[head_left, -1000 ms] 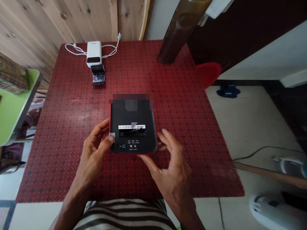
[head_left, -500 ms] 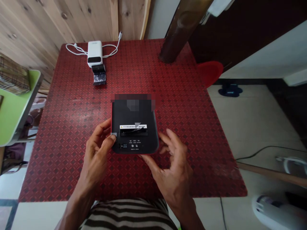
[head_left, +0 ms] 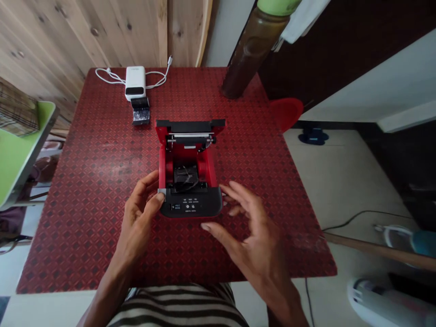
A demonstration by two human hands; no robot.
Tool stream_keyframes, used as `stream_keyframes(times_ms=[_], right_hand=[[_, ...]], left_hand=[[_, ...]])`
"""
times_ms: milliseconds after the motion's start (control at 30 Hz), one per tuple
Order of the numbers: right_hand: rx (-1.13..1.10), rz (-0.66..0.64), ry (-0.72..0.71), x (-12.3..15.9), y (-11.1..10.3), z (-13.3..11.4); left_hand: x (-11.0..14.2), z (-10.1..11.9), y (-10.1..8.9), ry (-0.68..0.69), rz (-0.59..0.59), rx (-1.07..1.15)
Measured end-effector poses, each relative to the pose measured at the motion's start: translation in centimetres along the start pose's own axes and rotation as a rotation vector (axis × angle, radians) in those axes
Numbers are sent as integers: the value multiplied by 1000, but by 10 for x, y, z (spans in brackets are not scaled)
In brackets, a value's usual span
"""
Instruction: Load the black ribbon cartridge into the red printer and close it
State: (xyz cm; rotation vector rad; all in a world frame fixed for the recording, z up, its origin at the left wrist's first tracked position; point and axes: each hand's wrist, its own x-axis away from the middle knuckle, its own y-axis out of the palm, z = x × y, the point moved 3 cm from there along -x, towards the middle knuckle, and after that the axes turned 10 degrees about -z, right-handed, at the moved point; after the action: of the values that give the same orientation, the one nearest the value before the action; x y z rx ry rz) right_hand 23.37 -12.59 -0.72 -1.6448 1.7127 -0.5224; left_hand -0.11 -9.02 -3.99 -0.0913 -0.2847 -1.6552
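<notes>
A red and black thermal printer [head_left: 192, 202] stands on the red patterned table with its lid [head_left: 190, 127] raised. Inside its red bay lies a dark roll or crumpled black strip [head_left: 185, 176]; which one, I cannot tell. My left hand [head_left: 141, 213] grips the printer's left front corner, thumb on the grey latch and fingers along the side. Beside the right front corner, my right hand [head_left: 250, 227] is open, thumb and fingers spread. Its fingertips are close to the printer's side, and whether they touch it is unclear.
A white device [head_left: 135, 81] with a white cable [head_left: 158, 84] and a dark printed strip [head_left: 141, 113] lies at the back left. A tall brown bottle [head_left: 247, 54] with a green cap stands at the back right. Beyond the right edge is a red stool [head_left: 288, 113].
The printer's lid has swung up and back, exposing the red inside. My right thumb has come away from the printer's front edge. My left hand keeps its hold.
</notes>
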Motion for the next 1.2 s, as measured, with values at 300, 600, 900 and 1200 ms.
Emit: stream_keyframes(times_ms=[300, 600, 900, 1200], right_hand=[[232, -353, -359, -98, 11, -32], [579, -819, -228, -142, 49, -54], [639, -621, -289, -126, 33, -58], [603, -658, -254, -133, 35, -58]], left_hand=[[-6, -8, -6, 157, -19, -103], [-6, -9, -8, 134, -9, -96], [-6, -7, -8, 114, -7, -133], [-7, -9, -9, 112, -8, -150]])
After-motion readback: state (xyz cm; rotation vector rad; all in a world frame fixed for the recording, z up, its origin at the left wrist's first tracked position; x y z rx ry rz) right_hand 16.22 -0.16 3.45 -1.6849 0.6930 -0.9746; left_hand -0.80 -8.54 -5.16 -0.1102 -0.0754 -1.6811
